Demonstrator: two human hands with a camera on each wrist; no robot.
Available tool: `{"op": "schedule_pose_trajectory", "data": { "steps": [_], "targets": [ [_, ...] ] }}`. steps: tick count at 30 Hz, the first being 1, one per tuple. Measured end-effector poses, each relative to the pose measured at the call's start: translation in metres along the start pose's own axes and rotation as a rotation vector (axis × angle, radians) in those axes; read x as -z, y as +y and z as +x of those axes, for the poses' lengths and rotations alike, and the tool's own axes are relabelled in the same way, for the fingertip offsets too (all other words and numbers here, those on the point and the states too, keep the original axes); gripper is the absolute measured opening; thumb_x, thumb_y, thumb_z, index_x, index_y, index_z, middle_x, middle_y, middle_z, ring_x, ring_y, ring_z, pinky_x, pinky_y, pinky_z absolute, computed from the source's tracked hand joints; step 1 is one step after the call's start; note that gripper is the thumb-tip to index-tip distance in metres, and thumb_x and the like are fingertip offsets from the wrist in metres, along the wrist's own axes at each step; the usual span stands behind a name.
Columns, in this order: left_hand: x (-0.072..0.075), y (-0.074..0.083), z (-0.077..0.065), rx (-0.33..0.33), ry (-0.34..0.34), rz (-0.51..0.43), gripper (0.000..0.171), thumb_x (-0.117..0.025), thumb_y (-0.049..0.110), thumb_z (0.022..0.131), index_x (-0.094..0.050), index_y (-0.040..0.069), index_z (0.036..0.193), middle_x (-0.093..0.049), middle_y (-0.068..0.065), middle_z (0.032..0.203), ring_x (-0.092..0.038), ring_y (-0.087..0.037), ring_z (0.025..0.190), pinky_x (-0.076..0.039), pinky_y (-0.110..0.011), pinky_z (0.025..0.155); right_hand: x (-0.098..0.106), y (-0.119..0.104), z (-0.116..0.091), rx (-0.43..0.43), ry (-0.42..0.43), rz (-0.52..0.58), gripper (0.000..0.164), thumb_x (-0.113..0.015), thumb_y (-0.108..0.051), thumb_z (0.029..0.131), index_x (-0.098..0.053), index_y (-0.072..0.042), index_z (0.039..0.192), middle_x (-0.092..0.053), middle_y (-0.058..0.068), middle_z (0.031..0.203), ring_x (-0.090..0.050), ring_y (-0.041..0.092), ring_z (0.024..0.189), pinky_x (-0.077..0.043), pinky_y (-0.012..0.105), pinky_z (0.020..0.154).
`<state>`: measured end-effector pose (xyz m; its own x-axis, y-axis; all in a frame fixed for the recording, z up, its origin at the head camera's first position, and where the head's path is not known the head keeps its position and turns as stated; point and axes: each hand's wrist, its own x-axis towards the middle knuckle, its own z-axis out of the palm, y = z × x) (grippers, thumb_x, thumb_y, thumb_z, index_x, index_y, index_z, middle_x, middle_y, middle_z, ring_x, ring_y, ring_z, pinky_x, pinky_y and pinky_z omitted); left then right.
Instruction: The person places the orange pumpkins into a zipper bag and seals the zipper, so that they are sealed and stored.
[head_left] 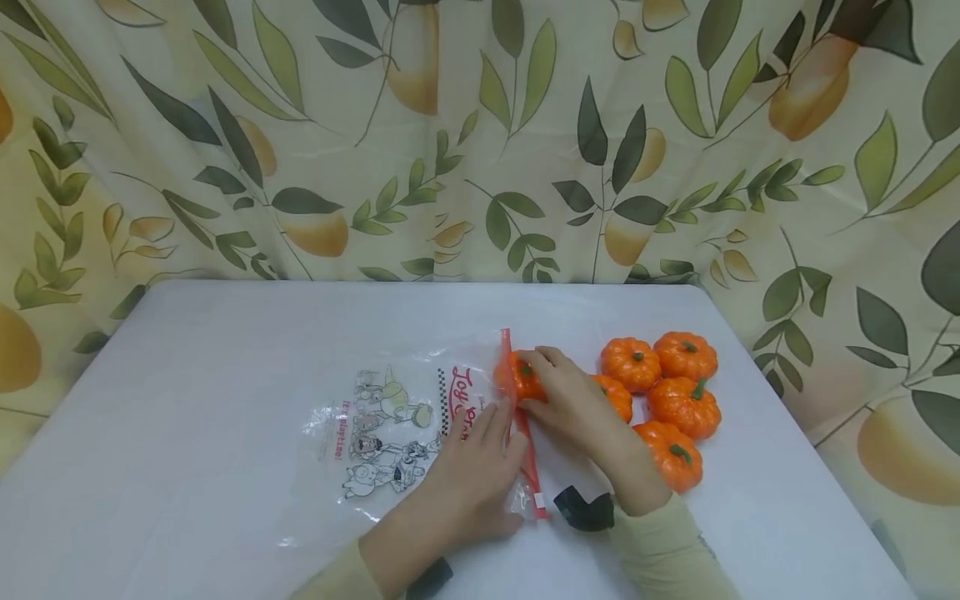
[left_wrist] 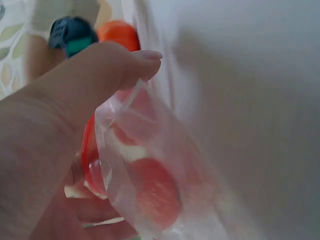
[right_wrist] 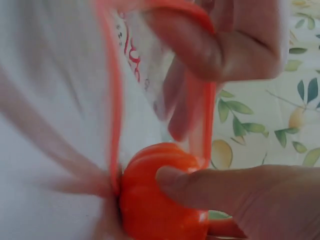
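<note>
I have one small, ribbed, glossy orange pumpkin at the mouth of the clear, printed plastic bag with a red zip edge. My right grip is closed around it; my left grip pinches the bag's edge, its mouth parted. I judge the bagging barely begun: I make out no pumpkin deeper inside, and five more orange pumpkins wait right of the bag on the white counter.
</note>
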<state>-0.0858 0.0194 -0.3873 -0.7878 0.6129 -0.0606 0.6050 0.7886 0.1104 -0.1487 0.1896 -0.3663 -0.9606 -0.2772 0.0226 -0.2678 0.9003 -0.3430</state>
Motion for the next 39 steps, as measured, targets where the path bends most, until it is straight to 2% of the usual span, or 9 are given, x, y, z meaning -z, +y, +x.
{"op": "schedule_pose_trajectory", "data": {
  "steps": [4,6,12,19,24,30,35,39],
  "targets": [
    [0.007,-0.011,-0.002,-0.031,-0.019,-0.057,0.081,-0.077,0.055,0.076,-0.044,0.015,0.139,-0.018,-0.011,0.167,-0.024,-0.031,0.152,-0.022,-0.061,0.12,-0.002,0.001,0.003,-0.039,-0.006,0.102,0.059,-0.079,-0.02,0.085,-0.054,-0.013,0.138,-0.051,0.015,0.142,-0.056,0.032,0.125,-0.053,0.049,0.099],
    [0.011,-0.015,-0.002,-0.045,-0.028,-0.078,0.081,-0.077,0.055,0.076,-0.044,0.015,0.139,-0.02,-0.009,0.166,-0.024,-0.029,0.152,-0.022,-0.06,0.12,-0.003,0.003,0.005,-0.049,-0.01,0.144,0.058,-0.078,-0.019,0.085,-0.055,-0.013,0.137,-0.05,0.015,0.143,-0.055,0.032,0.127,-0.053,0.05,0.099],
    [0.016,-0.025,-0.004,-0.063,-0.03,-0.15,0.066,-0.081,0.05,0.076,-0.049,0.019,0.124,-0.03,-0.006,0.162,-0.027,-0.024,0.151,-0.022,-0.056,0.122,-0.009,0.005,0.007,-0.046,-0.029,0.283,0.06,-0.078,-0.018,0.085,-0.052,-0.012,0.139,-0.049,0.011,0.145,-0.049,0.032,0.133,-0.048,0.052,0.106],
    [0.018,-0.032,-0.005,-0.118,-0.009,-0.136,0.062,-0.082,0.047,0.076,-0.048,0.019,0.119,-0.029,-0.007,0.163,-0.026,-0.023,0.152,-0.028,-0.054,0.12,-0.023,0.01,0.009,-0.113,-0.032,0.525,0.074,-0.073,-0.015,0.089,-0.032,-0.01,0.151,-0.039,0.01,0.156,-0.037,0.031,0.146,-0.039,0.049,0.113],
    [0.02,-0.036,-0.006,-0.125,-0.019,-0.151,0.059,-0.081,0.045,0.078,-0.049,0.018,0.119,-0.025,-0.006,0.165,-0.022,-0.022,0.153,-0.027,-0.054,0.12,-0.031,0.013,0.009,-0.148,-0.027,0.668,0.071,-0.072,-0.018,0.091,-0.032,-0.013,0.15,-0.036,0.008,0.158,-0.031,0.029,0.15,-0.035,0.047,0.116],
    [0.021,-0.039,-0.006,-0.143,-0.008,-0.178,0.057,-0.082,0.042,0.078,-0.049,0.018,0.118,-0.026,-0.006,0.164,-0.022,-0.022,0.153,-0.028,-0.054,0.12,-0.032,0.019,0.009,-0.114,-0.071,0.772,0.066,-0.07,-0.017,0.092,-0.035,-0.017,0.148,-0.035,0.006,0.158,-0.03,0.03,0.15,-0.034,0.047,0.116],
    [0.02,-0.04,-0.006,-0.171,0.016,-0.167,0.053,-0.084,0.04,0.077,-0.048,0.019,0.11,-0.027,-0.006,0.164,-0.023,-0.022,0.153,-0.029,-0.054,0.119,-0.034,0.023,0.009,-0.119,-0.061,0.837,0.065,-0.068,-0.016,0.093,-0.034,-0.02,0.148,-0.035,0.005,0.158,-0.033,0.031,0.148,-0.036,0.047,0.115],
    [0.016,-0.038,-0.007,-0.132,-0.038,-0.172,0.053,-0.085,0.038,0.076,-0.05,0.024,0.113,-0.021,-0.002,0.166,-0.019,-0.023,0.154,-0.025,-0.056,0.121,-0.04,0.022,0.012,-0.149,-0.064,0.849,0.07,-0.07,-0.019,0.091,-0.03,-0.018,0.148,-0.033,0.006,0.159,-0.031,0.032,0.149,-0.037,0.046,0.114]
  ]
}}
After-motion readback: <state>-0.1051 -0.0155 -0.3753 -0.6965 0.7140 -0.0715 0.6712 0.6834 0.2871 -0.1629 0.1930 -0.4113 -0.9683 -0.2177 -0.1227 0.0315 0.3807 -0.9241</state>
